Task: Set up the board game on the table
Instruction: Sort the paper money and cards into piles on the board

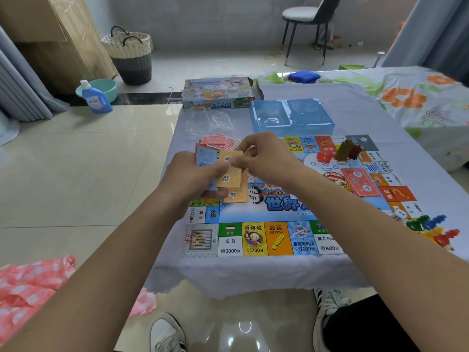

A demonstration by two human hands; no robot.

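1. Above the board's (pixel 279 207) left side, an orange play-money note (pixel 229 172) is held by both hands, its long axis running near-to-far and tipped a little rightward.
2. The left hand (pixel 195 175) grips the note stack from below, thumb pressed on top; the right hand (pixel 264 158) pinches the note's far edge.
3. Peeling one note at a time and sorting by colour looks best.
4. Red notes (pixel 217 142) lie beyond; the blue tray (pixel 291 115) and box (pixel 218 94) sit farther back.
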